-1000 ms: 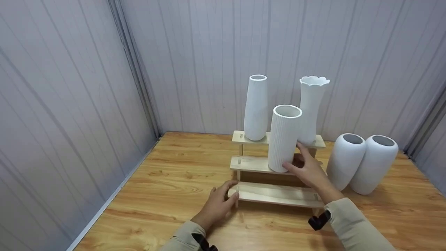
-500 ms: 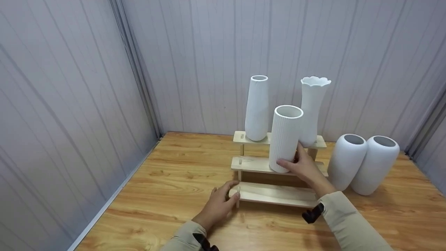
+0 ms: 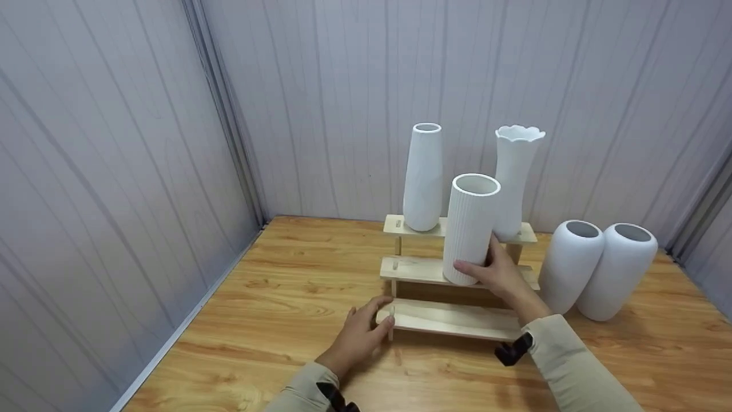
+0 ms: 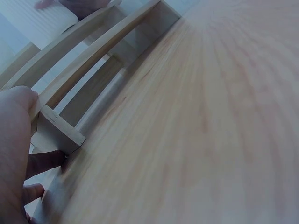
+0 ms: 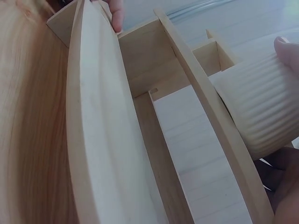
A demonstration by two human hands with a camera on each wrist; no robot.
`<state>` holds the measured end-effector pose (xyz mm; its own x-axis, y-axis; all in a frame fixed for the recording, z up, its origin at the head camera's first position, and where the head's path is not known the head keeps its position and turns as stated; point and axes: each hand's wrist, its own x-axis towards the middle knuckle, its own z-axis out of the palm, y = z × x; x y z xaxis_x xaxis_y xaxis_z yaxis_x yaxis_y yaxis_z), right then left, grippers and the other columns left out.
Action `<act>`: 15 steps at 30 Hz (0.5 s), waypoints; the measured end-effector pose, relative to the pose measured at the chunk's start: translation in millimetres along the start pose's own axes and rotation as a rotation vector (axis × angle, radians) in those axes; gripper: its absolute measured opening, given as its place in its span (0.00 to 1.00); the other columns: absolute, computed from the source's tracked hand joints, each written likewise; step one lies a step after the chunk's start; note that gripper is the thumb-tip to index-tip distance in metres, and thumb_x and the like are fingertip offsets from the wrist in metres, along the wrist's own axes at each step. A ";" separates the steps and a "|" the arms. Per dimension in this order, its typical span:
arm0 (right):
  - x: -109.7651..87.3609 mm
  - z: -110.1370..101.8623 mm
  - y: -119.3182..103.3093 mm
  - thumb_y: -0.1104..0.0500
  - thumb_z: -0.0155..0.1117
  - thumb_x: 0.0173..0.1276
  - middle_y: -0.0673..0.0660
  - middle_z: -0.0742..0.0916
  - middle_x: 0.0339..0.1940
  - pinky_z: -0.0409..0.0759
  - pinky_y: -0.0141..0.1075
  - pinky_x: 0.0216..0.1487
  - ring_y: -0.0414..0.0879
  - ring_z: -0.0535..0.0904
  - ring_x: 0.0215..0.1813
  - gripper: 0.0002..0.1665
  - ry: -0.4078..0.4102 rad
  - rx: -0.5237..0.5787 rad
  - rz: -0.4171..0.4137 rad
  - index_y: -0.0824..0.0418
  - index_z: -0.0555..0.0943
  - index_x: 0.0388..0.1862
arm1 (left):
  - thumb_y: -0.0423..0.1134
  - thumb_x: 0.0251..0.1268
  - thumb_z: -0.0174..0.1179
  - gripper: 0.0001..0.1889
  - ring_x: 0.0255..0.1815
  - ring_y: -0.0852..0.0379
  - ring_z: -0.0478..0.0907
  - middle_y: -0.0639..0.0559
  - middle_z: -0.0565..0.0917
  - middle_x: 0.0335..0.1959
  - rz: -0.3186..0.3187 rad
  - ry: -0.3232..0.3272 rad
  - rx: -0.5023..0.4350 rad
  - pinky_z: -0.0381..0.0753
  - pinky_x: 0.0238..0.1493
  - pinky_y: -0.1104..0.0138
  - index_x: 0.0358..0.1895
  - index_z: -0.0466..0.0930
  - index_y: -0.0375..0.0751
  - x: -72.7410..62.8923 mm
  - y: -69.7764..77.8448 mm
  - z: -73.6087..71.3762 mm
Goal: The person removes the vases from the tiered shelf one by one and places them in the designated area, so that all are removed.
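Observation:
A ribbed white cylindrical vase [image 3: 469,234] stands on the middle step of a three-tier wooden stand [image 3: 457,318]. My right hand [image 3: 503,277] holds it low down, thumb on the front and fingers round the far right side. In the right wrist view the ribbed vase [image 5: 261,102] sits at the shelf edge, the thumb against its side. My left hand [image 3: 360,332] grips the left end of the lowest step, thumb in front and fingers behind. The left wrist view shows that hand [image 4: 16,140] at the stand's end panel [image 4: 58,128].
On the top step stand a slim tapered white vase [image 3: 423,183] and a white vase with a scalloped rim [image 3: 510,177]. Two rounded white vases [image 3: 571,269] stand close together on the wooden table [image 3: 274,286], right of the stand. Panelled walls rise behind and at left.
My right hand has shifted slightly left, its thumb further across the front of the ribbed vase. The vase stays on the middle step. My left hand keeps its place.

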<state>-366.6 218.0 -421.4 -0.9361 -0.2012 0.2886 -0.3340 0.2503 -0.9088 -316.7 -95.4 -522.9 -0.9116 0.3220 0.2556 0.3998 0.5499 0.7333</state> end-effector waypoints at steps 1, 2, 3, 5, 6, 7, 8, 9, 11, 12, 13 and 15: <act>-0.6 -0.1 0.1 0.57 0.77 0.63 0.67 0.71 0.72 0.66 0.57 0.72 0.62 0.68 0.72 0.55 0.001 0.001 -0.004 0.60 0.52 0.79 | 0.58 0.78 0.51 0.26 0.74 0.47 0.67 0.51 0.75 0.70 0.000 0.001 0.000 0.38 0.76 0.35 0.72 0.68 0.53 0.1 -0.1 0.1; -1.3 -0.2 0.1 0.57 0.77 0.63 0.68 0.72 0.72 0.66 0.57 0.72 0.62 0.68 0.72 0.54 0.002 0.001 -0.009 0.61 0.53 0.79 | 0.58 0.78 0.51 0.26 0.74 0.47 0.67 0.51 0.75 0.70 0.001 0.002 0.001 0.38 0.76 0.35 0.72 0.69 0.53 0.2 -0.3 0.2; -1.8 -0.2 0.0 0.58 0.77 0.63 0.67 0.72 0.71 0.67 0.57 0.71 0.62 0.69 0.72 0.54 0.005 0.002 -0.011 0.60 0.53 0.79 | 0.57 0.78 0.51 0.26 0.73 0.47 0.67 0.51 0.75 0.70 0.002 0.005 0.001 0.39 0.76 0.35 0.72 0.69 0.53 0.4 -0.6 0.4; -2.4 -0.1 -0.4 0.59 0.77 0.62 0.67 0.73 0.71 0.68 0.57 0.71 0.62 0.69 0.71 0.54 0.009 0.008 -0.018 0.60 0.54 0.78 | 0.57 0.77 0.51 0.26 0.73 0.47 0.67 0.52 0.75 0.70 0.000 0.009 0.001 0.39 0.76 0.35 0.72 0.69 0.53 0.7 -0.9 0.5; -2.6 -0.2 -0.6 0.60 0.77 0.62 0.67 0.73 0.70 0.68 0.57 0.70 0.62 0.70 0.71 0.53 0.012 0.009 -0.019 0.60 0.54 0.78 | 0.58 0.77 0.52 0.26 0.73 0.47 0.67 0.52 0.75 0.70 -0.001 0.010 0.001 0.39 0.76 0.36 0.72 0.69 0.53 0.8 -1.1 0.6; -3.5 -0.1 -0.9 0.60 0.77 0.62 0.67 0.73 0.70 0.68 0.57 0.70 0.62 0.70 0.71 0.53 0.015 0.012 -0.021 0.61 0.55 0.78 | 0.58 0.77 0.52 0.26 0.73 0.48 0.67 0.53 0.75 0.70 -0.003 0.010 -0.001 0.39 0.76 0.36 0.72 0.69 0.54 0.9 -1.1 0.6; -4.1 0.0 -1.2 0.60 0.77 0.62 0.67 0.73 0.70 0.68 0.58 0.70 0.62 0.70 0.70 0.53 0.017 0.014 -0.021 0.61 0.55 0.78 | 0.58 0.77 0.52 0.26 0.73 0.48 0.68 0.53 0.75 0.70 -0.004 0.010 -0.002 0.39 0.76 0.36 0.72 0.69 0.54 1.0 -1.1 0.7; -5.1 0.1 -1.4 0.60 0.77 0.62 0.67 0.73 0.70 0.68 0.58 0.70 0.61 0.70 0.70 0.53 0.020 0.011 -0.020 0.60 0.55 0.78 | 0.58 0.77 0.52 0.26 0.73 0.48 0.68 0.53 0.75 0.70 -0.006 0.011 -0.002 0.39 0.76 0.36 0.72 0.69 0.55 1.0 -1.2 0.8; -7.1 0.6 -2.1 0.59 0.77 0.62 0.67 0.73 0.70 0.68 0.58 0.70 0.61 0.70 0.71 0.53 0.023 0.017 -0.017 0.60 0.55 0.78 | 0.58 0.77 0.52 0.26 0.73 0.48 0.68 0.53 0.76 0.69 -0.005 0.010 0.002 0.40 0.76 0.36 0.71 0.69 0.55 1.0 -1.4 1.2; -7.8 0.9 -2.9 0.59 0.77 0.62 0.66 0.73 0.70 0.68 0.58 0.70 0.61 0.70 0.71 0.53 0.025 0.019 -0.017 0.60 0.55 0.78 | 0.58 0.77 0.52 0.26 0.73 0.48 0.68 0.53 0.76 0.69 -0.002 0.011 0.003 0.40 0.76 0.36 0.71 0.69 0.55 1.1 -1.3 1.1; -8.5 1.2 -3.6 0.59 0.77 0.62 0.66 0.73 0.71 0.68 0.58 0.70 0.61 0.70 0.71 0.53 0.027 0.022 -0.016 0.59 0.55 0.78 | 0.58 0.77 0.51 0.26 0.73 0.48 0.68 0.53 0.76 0.69 0.000 0.012 0.005 0.40 0.76 0.36 0.72 0.69 0.55 1.1 -1.3 1.1; -9.3 1.6 -4.7 0.60 0.77 0.62 0.66 0.73 0.70 0.68 0.57 0.70 0.60 0.70 0.71 0.53 0.030 0.029 -0.018 0.59 0.55 0.78 | 0.58 0.77 0.51 0.26 0.73 0.48 0.68 0.53 0.76 0.69 0.005 0.014 0.006 0.40 0.76 0.36 0.72 0.69 0.55 1.0 -1.3 1.3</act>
<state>-356.1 217.1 -420.3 -0.9332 -0.1766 0.3131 -0.3474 0.2198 -0.9116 -318.0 -94.8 -524.4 -0.9109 0.3139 0.2679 0.4048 0.5527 0.7285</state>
